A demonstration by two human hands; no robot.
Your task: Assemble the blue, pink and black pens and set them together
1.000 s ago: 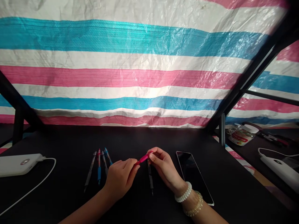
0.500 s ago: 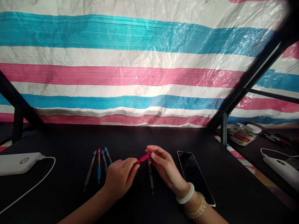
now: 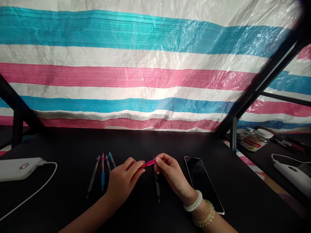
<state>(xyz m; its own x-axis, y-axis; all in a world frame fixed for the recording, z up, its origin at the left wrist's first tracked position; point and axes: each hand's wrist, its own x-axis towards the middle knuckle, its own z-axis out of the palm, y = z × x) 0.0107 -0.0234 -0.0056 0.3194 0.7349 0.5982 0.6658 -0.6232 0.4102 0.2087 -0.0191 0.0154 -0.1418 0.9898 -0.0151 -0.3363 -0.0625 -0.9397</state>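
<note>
Left hand (image 3: 123, 183) and right hand (image 3: 171, 174) raised just above black table (image 3: 150, 142), fingertips facing each other. Pink pen part (image 3: 148, 164) pinched at both ends: left thumb and forefinger closed on its near-left end, right thumb and fingers closed on its far-right end. Spans the short gap between the two hands, tilted slightly up toward the right. Whether whole pen or only a barrel piece: cannot tell. Directly under the gap, dark pen (image 3: 156, 183) flat on table, lying front to back, just beside right palm. Left of left hand, group of four pens (image 3: 102, 171) side by side, partly hidden behind left knuckles. Right wrist: white coil band (image 3: 193, 201) and beaded bracelet (image 3: 205, 215). Smartphone (image 3: 202, 183) face up, screen dark, just right of right hand. Farther out: white power bank (image 3: 17, 168) with cable at far left; striped tarp (image 3: 136, 71) behind the table.
</note>
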